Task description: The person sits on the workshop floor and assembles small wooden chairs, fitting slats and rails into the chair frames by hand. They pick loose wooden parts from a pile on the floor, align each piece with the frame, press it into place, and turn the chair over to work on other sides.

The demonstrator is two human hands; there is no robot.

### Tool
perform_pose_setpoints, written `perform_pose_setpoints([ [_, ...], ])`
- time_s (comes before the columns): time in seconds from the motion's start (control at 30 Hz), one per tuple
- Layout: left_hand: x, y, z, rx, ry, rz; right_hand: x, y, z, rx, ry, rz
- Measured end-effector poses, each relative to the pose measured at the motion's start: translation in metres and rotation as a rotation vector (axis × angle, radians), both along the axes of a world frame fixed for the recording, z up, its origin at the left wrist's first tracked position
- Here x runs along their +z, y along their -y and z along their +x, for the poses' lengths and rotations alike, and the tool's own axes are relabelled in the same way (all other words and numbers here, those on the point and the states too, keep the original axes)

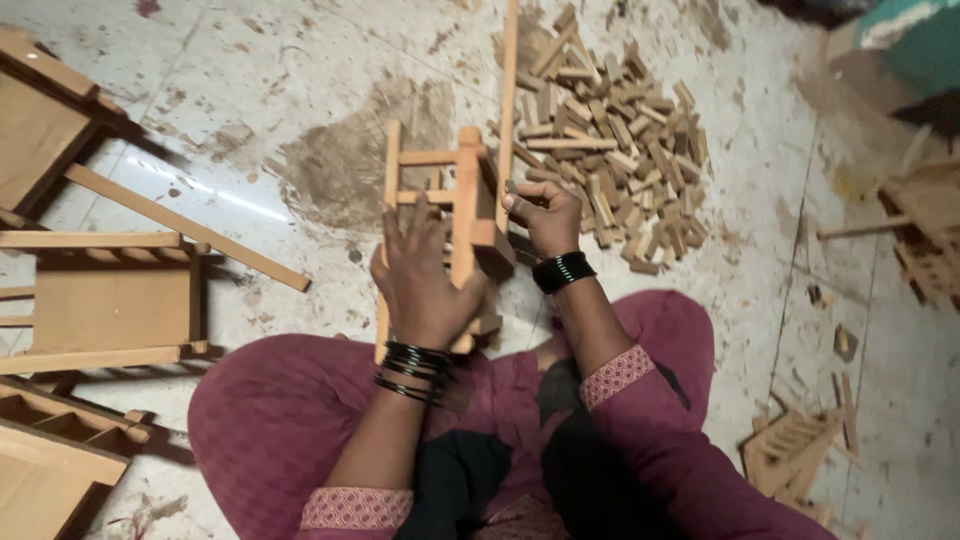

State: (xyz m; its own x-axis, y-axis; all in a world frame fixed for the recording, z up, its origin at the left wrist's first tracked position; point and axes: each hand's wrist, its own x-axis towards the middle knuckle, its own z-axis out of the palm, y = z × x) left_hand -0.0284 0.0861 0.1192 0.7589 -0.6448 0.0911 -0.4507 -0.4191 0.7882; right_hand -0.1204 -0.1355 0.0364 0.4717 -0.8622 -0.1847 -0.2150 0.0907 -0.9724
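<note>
Stained, dusty concrete floor (300, 90) spread out under me where I sat cross-legged in maroon clothes, with wood shavings scattered across it. Between my knees I held a small wooden frame (455, 215) of pale slats, a ladder-like piece with two cross rungs showing near its top, standing roughly upright with its lower end near my lap. My left hand (425, 275) lay flat against the near face of the frame, its fingers (395, 225) stretched upward and slightly spread along the rungs rather than curled shut; black bangles sat on that wrist. My right hand (545, 215) was closed around a long thin wooden stick (508, 90) that rose straight up beside the right edge of the frame, touching or nearly touching it; the fingers were curled tight on the stick, and a black band circled the wrist. Just beyond the frame, to the right, lay a heap of short wooden blocks (610, 140), piled loosely on the floor. On my left side rested several larger finished wooden pieces (100, 300), stacked flat, with one long loose slat (185, 228) lying diagonally near them. Off to the lower right lay a few more scraps of wood (790, 450), well apart from my hands.
</note>
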Motion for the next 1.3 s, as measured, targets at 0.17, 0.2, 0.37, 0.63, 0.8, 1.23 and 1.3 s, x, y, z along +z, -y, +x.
perform_pose_setpoints([
  [0.17,-0.004,-0.002,0.001,0.019,-0.033,-0.002,0.006,-0.028,-0.033,-0.084,0.153,0.04],
  [0.2,-0.004,-0.001,0.001,0.023,-0.031,-0.013,0.013,-0.032,-0.034,-0.001,0.143,0.06],
  [0.37,-0.006,0.0,0.001,0.004,-0.02,0.017,0.065,-0.05,-0.025,0.102,0.375,0.107],
  [0.63,-0.012,-0.002,0.004,0.002,-0.005,0.002,0.045,-0.084,-0.039,0.204,0.071,-0.527],
  [0.8,-0.015,-0.003,0.004,-0.001,-0.044,0.025,-0.016,-0.067,-0.093,0.207,-0.23,-0.265],
  [1.23,-0.027,0.002,0.002,0.031,-0.027,0.021,0.051,-0.152,-0.082,0.179,0.263,0.318],
  [1.3,-0.034,0.001,0.007,0.048,-0.069,-0.053,0.088,-0.158,-0.072,0.233,0.3,0.221],
])
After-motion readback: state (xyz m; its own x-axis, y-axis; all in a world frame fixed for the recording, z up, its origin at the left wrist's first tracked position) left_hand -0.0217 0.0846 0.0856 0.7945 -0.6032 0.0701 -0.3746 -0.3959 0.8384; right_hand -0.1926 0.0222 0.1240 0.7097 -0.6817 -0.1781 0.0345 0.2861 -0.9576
